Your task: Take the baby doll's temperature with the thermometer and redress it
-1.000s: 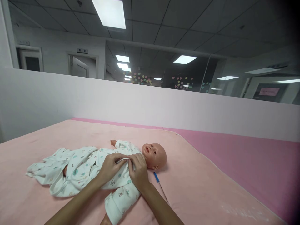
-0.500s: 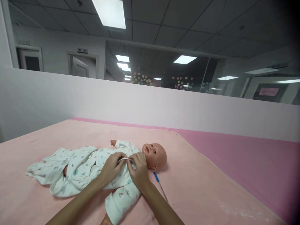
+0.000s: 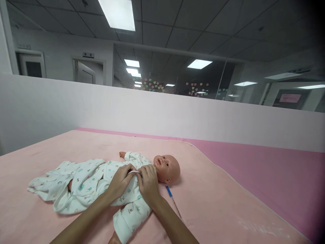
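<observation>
**Both hands pinched on the suit's trim at the doll's chest**

Found the left hand (image 3: 121, 181) and right hand (image 3: 148, 184) fingertip to fingertip, both sets of fingers closed on the white trim (image 3: 134, 172) of the suit (image 3: 86, 183). Saw the doll (image 3: 167, 167) on its back under both palms, head just past the right fingertips, legs trailing off beyond the left wrist.

Looked like drawing the two front edges together near the neck. Could not make out any snap or tie under the fingertips. Probably best done with the pinch right at the fastening point and the edges lined up flat. Better, too, to draw the cloth toward the fingers than to press it into the chest. Worth lifting the trim clear of the chin.

Spotted no box, bin or tray near the fingers. Closest to a container was the suit itself, with the doll's body inside. Saw one bare doll hand out of the far sleeve beyond the fingertips, and the lower half loose and rumpled left of the left wrist. Noted a blue pen (image 3: 169, 192) on the blanket (image 3: 215, 203), just right of the right wrist.
</observation>
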Available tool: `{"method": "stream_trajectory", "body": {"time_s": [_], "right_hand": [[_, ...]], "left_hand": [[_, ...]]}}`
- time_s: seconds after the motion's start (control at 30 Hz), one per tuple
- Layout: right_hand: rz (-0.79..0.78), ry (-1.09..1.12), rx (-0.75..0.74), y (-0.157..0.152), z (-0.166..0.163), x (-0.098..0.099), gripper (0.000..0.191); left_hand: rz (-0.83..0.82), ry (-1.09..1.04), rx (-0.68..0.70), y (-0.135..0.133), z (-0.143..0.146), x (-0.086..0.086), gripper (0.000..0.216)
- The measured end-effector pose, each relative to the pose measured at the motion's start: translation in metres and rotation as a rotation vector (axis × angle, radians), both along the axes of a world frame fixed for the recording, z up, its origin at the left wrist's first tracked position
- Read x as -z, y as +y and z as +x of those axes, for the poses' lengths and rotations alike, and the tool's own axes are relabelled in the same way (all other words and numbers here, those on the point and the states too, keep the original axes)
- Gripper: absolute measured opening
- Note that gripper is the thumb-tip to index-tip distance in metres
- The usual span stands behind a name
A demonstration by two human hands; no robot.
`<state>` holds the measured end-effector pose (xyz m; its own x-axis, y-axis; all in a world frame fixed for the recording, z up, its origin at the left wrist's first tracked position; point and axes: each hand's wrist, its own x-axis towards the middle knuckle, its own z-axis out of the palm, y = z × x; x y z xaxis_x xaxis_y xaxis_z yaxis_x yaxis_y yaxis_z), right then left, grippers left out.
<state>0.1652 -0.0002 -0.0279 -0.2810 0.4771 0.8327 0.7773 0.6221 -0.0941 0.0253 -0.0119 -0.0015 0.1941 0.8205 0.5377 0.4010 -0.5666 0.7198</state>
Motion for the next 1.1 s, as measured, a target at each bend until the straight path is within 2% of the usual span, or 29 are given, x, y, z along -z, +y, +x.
{"method": "stream_trajectory", "body": {"time_s": [0.23,0.37,0.47,0.63,0.77,0.9,1.0,1.1], "right_hand": [[0.050,0.043,-0.045,-0.001,0.000,-0.003,0.018],[0.014,0.081,-0.076,-0.003,0.002,-0.006,0.017],[0.021,0.094,-0.082,-0.004,0.004,-0.007,0.013],[0.035,0.086,-0.079,-0.003,0.004,-0.007,0.020],[0.042,0.085,-0.108,-0.005,0.004,-0.008,0.023],[0.043,0.109,-0.122,-0.007,0.004,-0.009,0.015],[0.045,0.109,-0.122,-0.006,0.004,-0.008,0.014],[0.039,0.097,-0.115,-0.005,0.003,-0.007,0.013]], "left_hand": [[0.038,0.038,-0.077,0.000,-0.001,0.004,0.021],[0.263,0.244,-0.171,0.000,-0.005,0.006,0.017],[0.435,0.378,-0.183,0.001,-0.009,0.007,0.016],[0.544,0.426,-0.170,0.001,-0.013,0.006,0.015],[0.525,0.446,-0.179,0.001,-0.012,0.004,0.017],[0.445,0.435,-0.162,0.002,-0.010,0.005,0.016],[0.320,0.375,-0.149,0.001,-0.009,0.003,0.015],[0.156,0.275,-0.147,0.000,-0.008,0.000,0.022]]}}
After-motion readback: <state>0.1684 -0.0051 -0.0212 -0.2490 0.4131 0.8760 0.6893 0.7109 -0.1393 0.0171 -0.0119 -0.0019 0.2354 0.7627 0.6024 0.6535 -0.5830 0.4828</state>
